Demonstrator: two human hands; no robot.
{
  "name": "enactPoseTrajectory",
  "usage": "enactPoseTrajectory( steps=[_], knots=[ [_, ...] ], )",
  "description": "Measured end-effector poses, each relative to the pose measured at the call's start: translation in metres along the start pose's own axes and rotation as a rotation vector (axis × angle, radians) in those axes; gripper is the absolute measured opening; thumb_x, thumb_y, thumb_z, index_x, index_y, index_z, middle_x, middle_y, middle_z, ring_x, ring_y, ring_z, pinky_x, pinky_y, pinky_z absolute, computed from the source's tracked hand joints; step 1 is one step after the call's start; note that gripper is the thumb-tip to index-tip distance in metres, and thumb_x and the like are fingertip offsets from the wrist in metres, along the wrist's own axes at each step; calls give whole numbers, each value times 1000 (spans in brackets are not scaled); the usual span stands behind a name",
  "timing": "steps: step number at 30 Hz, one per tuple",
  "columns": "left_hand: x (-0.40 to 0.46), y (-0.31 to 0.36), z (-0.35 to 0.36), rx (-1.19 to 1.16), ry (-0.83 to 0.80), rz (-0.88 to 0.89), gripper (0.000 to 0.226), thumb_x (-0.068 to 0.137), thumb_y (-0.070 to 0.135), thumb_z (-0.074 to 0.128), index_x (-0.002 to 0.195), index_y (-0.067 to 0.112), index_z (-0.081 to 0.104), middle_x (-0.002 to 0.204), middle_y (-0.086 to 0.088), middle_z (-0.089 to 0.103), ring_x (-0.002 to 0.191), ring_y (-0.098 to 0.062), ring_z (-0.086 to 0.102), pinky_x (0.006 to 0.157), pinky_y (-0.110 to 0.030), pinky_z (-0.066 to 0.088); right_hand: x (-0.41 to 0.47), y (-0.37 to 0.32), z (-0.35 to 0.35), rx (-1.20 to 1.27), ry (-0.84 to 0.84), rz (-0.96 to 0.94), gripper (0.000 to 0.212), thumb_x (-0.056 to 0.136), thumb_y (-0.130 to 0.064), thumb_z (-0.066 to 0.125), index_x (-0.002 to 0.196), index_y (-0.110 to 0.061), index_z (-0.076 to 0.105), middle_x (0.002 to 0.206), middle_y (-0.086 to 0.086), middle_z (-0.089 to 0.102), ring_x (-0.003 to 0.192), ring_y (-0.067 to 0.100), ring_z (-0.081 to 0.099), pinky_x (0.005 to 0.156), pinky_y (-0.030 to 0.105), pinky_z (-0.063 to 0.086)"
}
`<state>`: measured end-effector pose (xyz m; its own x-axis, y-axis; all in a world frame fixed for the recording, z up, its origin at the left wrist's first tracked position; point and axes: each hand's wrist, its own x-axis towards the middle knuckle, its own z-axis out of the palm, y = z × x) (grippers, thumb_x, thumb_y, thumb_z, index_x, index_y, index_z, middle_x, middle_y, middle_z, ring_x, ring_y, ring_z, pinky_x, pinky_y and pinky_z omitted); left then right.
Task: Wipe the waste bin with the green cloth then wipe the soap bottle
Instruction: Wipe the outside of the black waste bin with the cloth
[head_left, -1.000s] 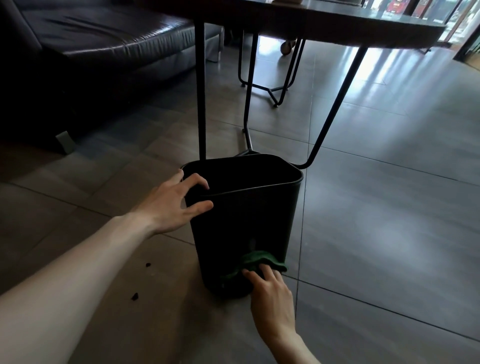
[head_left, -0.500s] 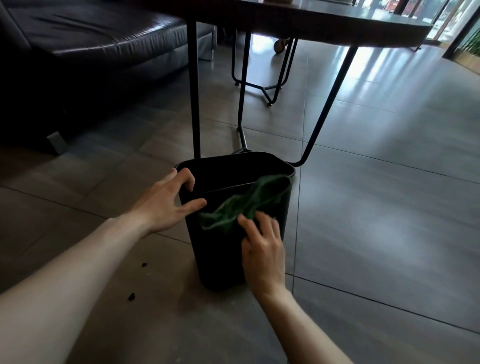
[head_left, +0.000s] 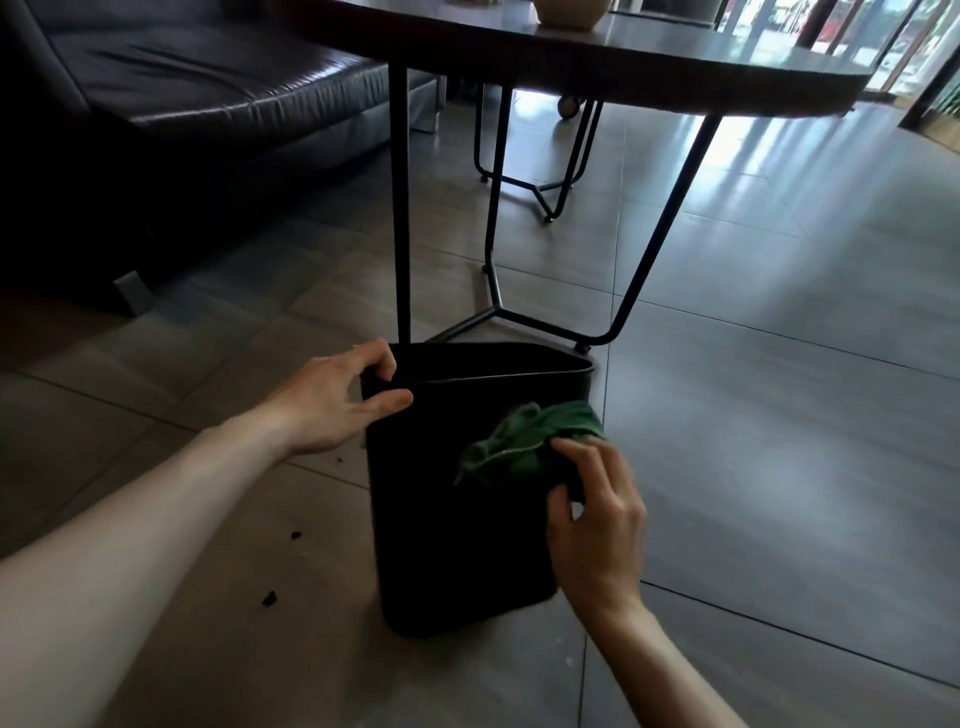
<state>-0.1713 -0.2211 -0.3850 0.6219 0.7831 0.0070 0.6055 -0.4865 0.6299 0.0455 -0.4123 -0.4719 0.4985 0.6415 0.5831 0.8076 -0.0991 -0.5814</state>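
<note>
A black waste bin (head_left: 457, 545) stands upright on the tiled floor in front of me, its open top facing up. My left hand (head_left: 332, 400) grips the bin's left rim, thumb on the outside and fingers curled over the edge. My right hand (head_left: 597, 525) presses a crumpled green cloth (head_left: 524, 441) against the upper right of the bin's near wall. No soap bottle is in view.
A dark table (head_left: 649, 57) on thin black metal legs (head_left: 400, 208) stands just behind the bin, with a pale pot (head_left: 569, 11) on top. A black leather sofa (head_left: 171, 104) fills the back left. Small dark crumbs (head_left: 269, 598) lie on the floor left of the bin.
My right hand carried the cloth from the bin's lower wall up to the rim, then slightly down and right. My left hand kept its hold on the rim.
</note>
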Motion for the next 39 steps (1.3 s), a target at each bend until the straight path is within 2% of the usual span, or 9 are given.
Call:
enactPoseTrajectory(
  steps=[2,4,11,17,21,25,28,34,39],
  knots=[
    [2,0,-4,-22,-34,-35,25,87,56,64,90,36,48,103,12,63,106,-17,60,89,-41,50,12,-6,-3,14,21,-94,44,83,10,68,121,-13,69,123,9,64,113,33,63,81,45,58],
    [0,-2,-3,-47,-72,-69,26,87,55,65,92,35,50,107,13,63,105,-10,59,87,-35,47,15,-14,-2,-5,-30,-168,48,84,7,66,127,-14,69,128,12,62,120,34,59,85,47,57],
    [-16,-12,0,-109,-118,-148,24,93,48,62,89,30,48,112,-1,67,104,-17,57,87,-36,43,-21,-27,12,-123,-390,-243,56,91,-36,55,146,-30,54,160,5,43,156,30,25,117,56,36],
    [-36,-25,-7,-114,-96,-183,22,94,49,61,88,32,48,111,-2,67,110,-19,59,93,-40,46,-89,-20,9,-131,-525,-537,54,86,-58,65,133,-32,59,162,7,42,156,34,27,112,60,41],
    [-39,-25,-16,-104,-77,-185,22,92,50,63,87,34,48,113,-1,66,113,-18,58,90,-38,44,-106,-21,11,-226,-550,-732,47,86,-69,62,109,-28,66,157,9,50,152,38,34,109,58,45],
    [-32,-18,-21,-84,-60,-165,24,92,48,64,89,30,49,115,-6,67,115,-22,59,92,-38,46,-59,-34,17,-168,-433,-543,30,84,-38,70,103,-17,63,151,12,55,149,34,40,103,57,52],
    [-31,-12,-17,-94,-89,-132,24,90,48,67,91,30,50,115,3,66,114,-13,57,84,-23,46,-23,-43,21,-60,-344,-298,28,88,-25,71,110,-11,62,155,13,49,152,34,35,110,61,45],
    [-33,-8,-14,1,-179,-72,32,85,58,66,97,34,49,115,1,69,120,-17,60,100,-40,48,7,-43,11,-42,-364,-223,67,82,-42,66,143,-26,42,156,2,45,154,24,32,120,53,30],
    [-38,-2,-20,271,-155,45,44,74,76,56,97,41,45,109,15,66,104,-17,64,84,-46,54,14,-50,7,-146,-441,-308,64,78,-44,70,137,-28,50,139,-3,54,138,25,46,117,59,30]
  ],
)
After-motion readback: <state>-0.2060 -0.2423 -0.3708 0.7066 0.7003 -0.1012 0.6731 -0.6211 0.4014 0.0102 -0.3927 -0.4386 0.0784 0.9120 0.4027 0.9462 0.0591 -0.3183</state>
